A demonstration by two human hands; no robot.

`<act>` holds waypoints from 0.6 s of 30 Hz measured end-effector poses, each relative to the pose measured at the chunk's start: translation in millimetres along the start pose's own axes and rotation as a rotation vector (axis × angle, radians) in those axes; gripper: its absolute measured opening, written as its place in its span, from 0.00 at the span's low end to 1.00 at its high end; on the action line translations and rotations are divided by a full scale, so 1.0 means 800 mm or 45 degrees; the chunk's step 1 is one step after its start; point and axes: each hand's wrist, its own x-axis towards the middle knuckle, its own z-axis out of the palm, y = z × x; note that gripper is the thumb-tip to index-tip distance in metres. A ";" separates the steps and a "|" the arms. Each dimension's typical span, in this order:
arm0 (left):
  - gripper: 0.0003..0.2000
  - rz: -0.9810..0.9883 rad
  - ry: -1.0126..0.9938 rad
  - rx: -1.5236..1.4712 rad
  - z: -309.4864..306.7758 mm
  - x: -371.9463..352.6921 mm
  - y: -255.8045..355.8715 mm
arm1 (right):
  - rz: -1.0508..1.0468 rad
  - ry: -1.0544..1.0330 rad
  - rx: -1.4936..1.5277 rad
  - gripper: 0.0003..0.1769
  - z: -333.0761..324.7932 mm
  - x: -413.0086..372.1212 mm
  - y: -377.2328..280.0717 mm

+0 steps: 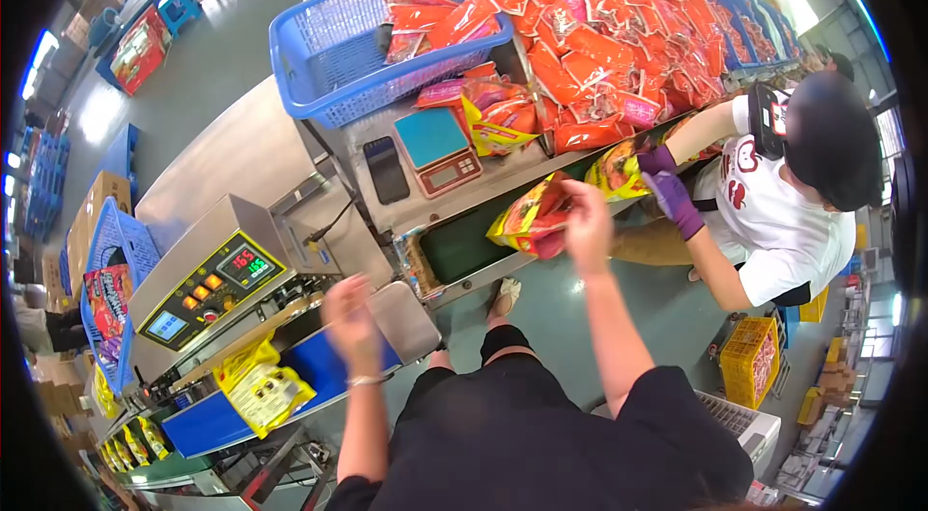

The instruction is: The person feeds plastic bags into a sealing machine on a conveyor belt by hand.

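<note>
Far left, a blue crate (124, 250) of red packets leans vs. the sealing machine (290, 221), prob. parked there to be within arm's reach. The machine's control panel (215, 281) tilts up toward the person, so it's readable from standing pos. It has two digit readouts (one red, one green, figs too small to read for sure), orange buttons & a small blue screen. Below it a yellow packet (259, 387) lies flat on the blue belt (208, 424), w/ more yellow ones lined up down-left; flat prob. so they ride w/o tipping. The left hand (350, 322) hovers just above the belt end, blurred, grip apart w/ fingers spread, holding nothing. Mid-frame, a blue basket (329, 47) w/ red packets sits on the steel worktop (242, 153), beside a small scale (437, 148) & a dark phone (387, 170) lying flat. The right hand (587, 221) has its grip clamped on the edge of a red-yellow packet (527, 216), held over the green belt (464, 245) just below the worktop edge. Further right, a co-worker's purple-gloved hand (674, 202) holds a second yellow packet (619, 171) next to the big pile of red packets (599, 18). Packet print is not legible.
</note>
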 end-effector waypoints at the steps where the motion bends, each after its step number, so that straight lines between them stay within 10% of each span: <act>1: 0.16 0.046 -0.267 -0.016 0.059 -0.005 0.014 | 0.000 0.047 -0.279 0.29 -0.039 0.008 0.016; 6: 0.20 0.553 -0.731 0.167 0.223 -0.007 -0.015 | 0.249 -0.582 0.222 0.12 -0.051 0.001 0.124; 18: 0.03 -0.149 -0.110 -0.762 -0.024 -0.037 0.066 | -0.011 -0.819 0.839 0.02 0.006 -0.006 -0.158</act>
